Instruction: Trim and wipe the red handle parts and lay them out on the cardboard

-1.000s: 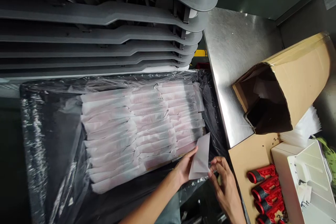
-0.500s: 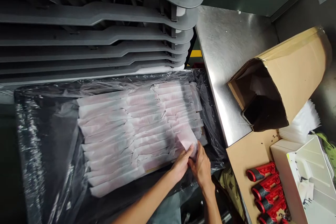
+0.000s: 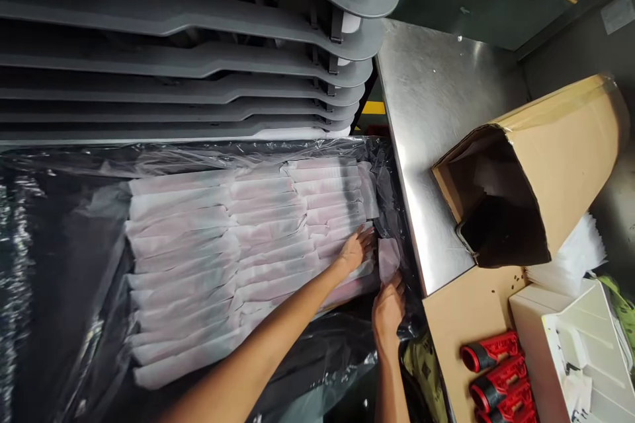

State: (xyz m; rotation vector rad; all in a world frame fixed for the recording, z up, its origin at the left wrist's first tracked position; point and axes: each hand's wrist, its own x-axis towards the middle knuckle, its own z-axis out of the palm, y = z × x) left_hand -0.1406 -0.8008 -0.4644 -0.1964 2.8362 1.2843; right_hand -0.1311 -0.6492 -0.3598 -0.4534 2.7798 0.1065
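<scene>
Rows of thin white paper-like wrapped packets (image 3: 270,205) lie in three columns inside a bin lined with clear plastic (image 3: 74,264). At the right end of the rows, my left hand (image 3: 356,250) rests on the packets with its fingers stretched out, holding nothing that I can see. My right hand (image 3: 388,310) grips one wrapped packet (image 3: 388,258) by its lower end and holds it upright near the bin's right side. What is inside the packets is hidden by the wrapping.
Stacked grey trays (image 3: 198,49) rise behind the bin. To the right stands a metal table (image 3: 426,132) with an open cardboard box (image 3: 560,165) on its side. Several red-and-black tool-like housings (image 3: 496,383), a white bin (image 3: 546,317) and white sheets (image 3: 575,251) are in front of it.
My hands, together at one packet before, are now apart. The left has moved up onto the rows; the right has taken a packet to the right. The view has shifted slightly.
</scene>
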